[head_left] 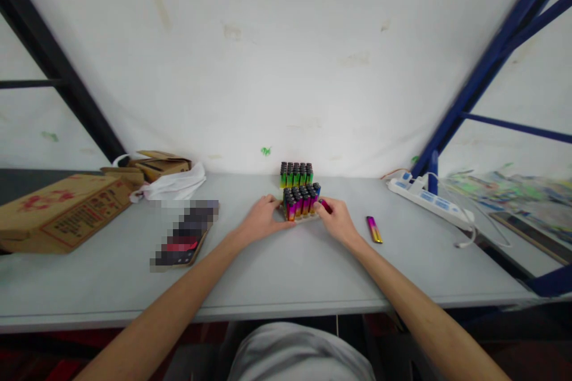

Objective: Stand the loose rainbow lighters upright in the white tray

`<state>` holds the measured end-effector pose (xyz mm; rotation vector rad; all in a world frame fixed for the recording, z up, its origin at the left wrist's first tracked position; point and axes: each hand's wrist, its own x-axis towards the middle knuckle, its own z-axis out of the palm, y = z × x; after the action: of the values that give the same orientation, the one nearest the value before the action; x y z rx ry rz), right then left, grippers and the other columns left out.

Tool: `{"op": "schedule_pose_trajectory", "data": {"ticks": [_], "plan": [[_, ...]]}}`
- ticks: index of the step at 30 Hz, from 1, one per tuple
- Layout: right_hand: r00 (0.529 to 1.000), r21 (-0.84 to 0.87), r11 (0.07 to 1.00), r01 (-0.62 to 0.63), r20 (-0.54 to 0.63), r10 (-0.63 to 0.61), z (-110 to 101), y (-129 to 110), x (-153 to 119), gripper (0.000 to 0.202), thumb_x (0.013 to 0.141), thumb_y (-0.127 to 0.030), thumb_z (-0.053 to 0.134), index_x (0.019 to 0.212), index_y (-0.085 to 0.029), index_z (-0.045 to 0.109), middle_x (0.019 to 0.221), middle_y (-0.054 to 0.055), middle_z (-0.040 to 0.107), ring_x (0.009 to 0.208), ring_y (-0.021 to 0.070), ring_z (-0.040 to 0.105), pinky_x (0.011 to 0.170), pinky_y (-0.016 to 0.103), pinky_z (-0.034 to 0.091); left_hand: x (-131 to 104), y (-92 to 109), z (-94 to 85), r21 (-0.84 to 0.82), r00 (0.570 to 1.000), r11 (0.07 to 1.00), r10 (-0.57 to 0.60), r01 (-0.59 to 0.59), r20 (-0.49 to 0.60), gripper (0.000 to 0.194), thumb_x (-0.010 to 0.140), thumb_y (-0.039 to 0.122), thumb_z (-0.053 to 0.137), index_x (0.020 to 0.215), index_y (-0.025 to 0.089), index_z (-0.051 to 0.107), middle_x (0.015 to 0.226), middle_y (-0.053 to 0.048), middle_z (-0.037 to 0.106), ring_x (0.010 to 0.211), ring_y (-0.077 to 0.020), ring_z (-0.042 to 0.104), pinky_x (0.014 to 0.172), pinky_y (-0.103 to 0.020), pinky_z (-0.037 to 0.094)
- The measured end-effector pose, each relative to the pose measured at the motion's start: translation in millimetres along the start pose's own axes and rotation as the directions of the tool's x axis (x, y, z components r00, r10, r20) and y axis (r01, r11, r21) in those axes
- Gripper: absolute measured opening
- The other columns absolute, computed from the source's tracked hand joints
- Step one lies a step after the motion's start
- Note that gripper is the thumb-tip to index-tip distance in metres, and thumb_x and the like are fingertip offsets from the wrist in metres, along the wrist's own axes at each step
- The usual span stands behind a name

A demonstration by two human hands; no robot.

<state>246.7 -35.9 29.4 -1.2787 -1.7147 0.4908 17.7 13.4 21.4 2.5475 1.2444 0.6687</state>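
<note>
Several pink-and-yellow lighters (302,202) with black tops stand upright in a pale tray (309,218) in the middle of the table. My left hand (263,221) grips the tray's left side, thumb at the front and fingers behind. At the tray's right end, my right hand (338,221) pinches a magenta lighter (326,206), which is tilted and partly covered by the fingers. Behind the tray, against the wall, stands a block of green lighters (296,175). To the right of my right hand, one loose pink-and-yellow lighter (374,230) lies flat.
On the left are a cardboard box (67,211), a white plastic bag (175,183) and a partly blurred dark flat item (190,235). A white power strip (429,199) with cables lies at right, beside a blue metal frame (485,65). A wall rises behind the table.
</note>
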Motion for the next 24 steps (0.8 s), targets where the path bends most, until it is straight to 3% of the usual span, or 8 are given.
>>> {"op": "schedule_pose_trajectory", "data": {"ticks": [12, 17, 24], "plan": [[1.0, -0.022, 1.0, 0.009, 0.001, -0.009, -0.1, -0.5, 1.4, 0.039, 0.092, -0.049, 0.044, 0.065, -0.02, 0.043, 0.06, -0.004, 0.037, 0.058, 0.0124, 0.034, 0.056, 0.026, 0.026, 0.4, 3.1, -3.2, -0.021, 1.0, 1.0, 0.007, -0.007, -0.009, 0.055, 0.074, 0.067, 0.07, 0.103, 0.021, 0.074, 0.091, -0.008, 0.065, 0.092, -0.0279, 0.059, 0.082, -0.036, 0.048], [0.991, -0.091, 0.991, 0.102, 0.095, -0.093, -4.8, -7.0, 1.3, 0.034, 0.099, -0.048, 0.041, 0.086, -0.019, 0.054, 0.072, -0.001, 0.053, 0.065, 0.015, 0.046, 0.062, 0.026, 0.034, 1.1, 3.5, -3.2, -0.035, 1.0, 0.999, 0.017, -0.018, -0.022, 0.053, 0.073, 0.066, 0.07, 0.101, 0.021, 0.075, 0.09, -0.008, 0.066, 0.092, -0.0279, 0.059, 0.082, -0.036, 0.049], [0.957, -0.197, 0.939, 0.283, 0.122, -0.262, -11.3, -7.1, 1.9, 0.033, 0.1, -0.043, 0.045, 0.081, -0.019, 0.057, 0.084, 0.005, 0.058, 0.076, 0.0176, 0.053, 0.071, 0.028, 0.04, 1.6, 1.7, -0.9, -0.028, 0.999, 0.999, 0.018, -0.019, -0.027, 0.055, 0.072, 0.068, 0.07, 0.101, 0.021, 0.074, 0.09, -0.008, 0.066, 0.091, -0.028, 0.06, 0.081, -0.037, 0.049]]}}
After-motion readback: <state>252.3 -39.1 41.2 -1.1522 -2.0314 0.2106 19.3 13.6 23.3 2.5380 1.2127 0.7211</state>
